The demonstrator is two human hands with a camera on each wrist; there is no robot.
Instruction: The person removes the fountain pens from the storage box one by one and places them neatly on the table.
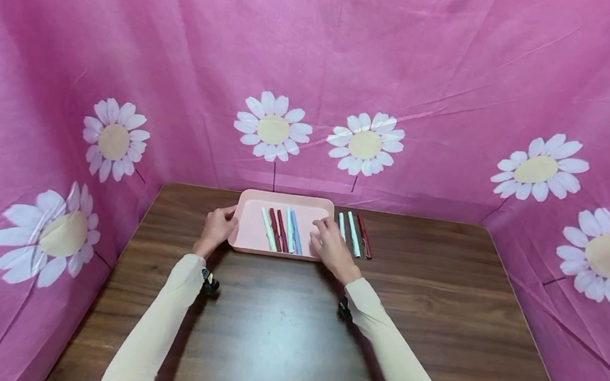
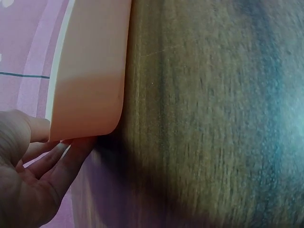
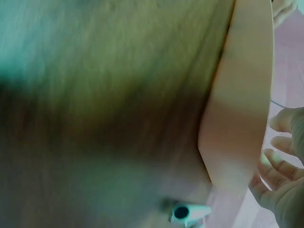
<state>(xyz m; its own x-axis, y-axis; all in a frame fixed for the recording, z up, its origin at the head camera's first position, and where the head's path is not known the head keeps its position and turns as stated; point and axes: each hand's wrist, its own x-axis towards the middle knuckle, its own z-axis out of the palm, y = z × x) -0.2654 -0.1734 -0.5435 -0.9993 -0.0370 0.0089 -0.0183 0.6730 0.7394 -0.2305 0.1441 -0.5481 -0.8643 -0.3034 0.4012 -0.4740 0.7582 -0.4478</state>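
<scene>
A shallow pink tray (image 1: 250, 225) lies near the far edge of the table. My left hand (image 1: 220, 225) pinches its left end, thumb at the rim and fingers against the outer wall, as the left wrist view shows. Side by side in the tray lie a pale green pen (image 1: 268, 229), two dark red pens (image 1: 278, 230), a mint pen (image 1: 290, 230) and a blue pen (image 1: 296, 233). Over the tray's right end hovers my right hand (image 1: 331, 246), fingers loosely bent and apart. In the right wrist view no pen shows between those fingers (image 3: 280, 166).
On the brown wooden table (image 1: 282, 322), right of the tray, lie two mint pens (image 1: 354, 234) and a dark red pen (image 1: 364, 236); my right hand partly covers the nearest one. A pink curtain (image 1: 317, 46) with white daisies encloses the table's back and sides.
</scene>
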